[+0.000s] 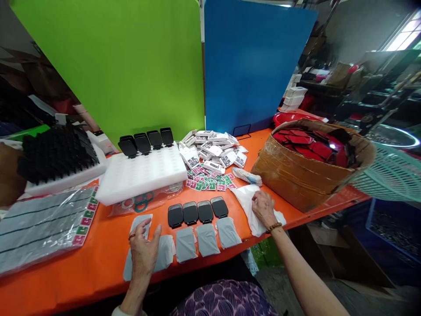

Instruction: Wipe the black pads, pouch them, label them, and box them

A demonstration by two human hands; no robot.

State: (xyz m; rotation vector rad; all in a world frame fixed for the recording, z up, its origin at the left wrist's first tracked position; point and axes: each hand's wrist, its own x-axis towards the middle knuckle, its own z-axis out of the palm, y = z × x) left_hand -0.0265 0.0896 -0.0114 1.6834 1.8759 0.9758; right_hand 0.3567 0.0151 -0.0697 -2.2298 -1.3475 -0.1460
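Observation:
My left hand [144, 249] lies flat with fingers spread on grey pouches [164, 252] at the near edge of the orange table [98, 259]. My right hand [263, 208] rests with fingers curled on a stack of white bags [247, 198]. Between my hands, several black oblong pieces [197, 212] lie in a row, each above a grey pouch [206, 239]. A white foam tray [141, 174] behind them carries more black pieces [145, 141] along its far edge.
A cardboard box of red and black parts [305, 162] stands at the right. Small white boxes [212, 151] and pink-green stickers [208, 182] lie mid-table. Another tray of black pieces [55, 153] and plastic-wrapped grey sheets [42, 224] sit at the left. Green [125, 66] and blue [250, 61] boards stand behind.

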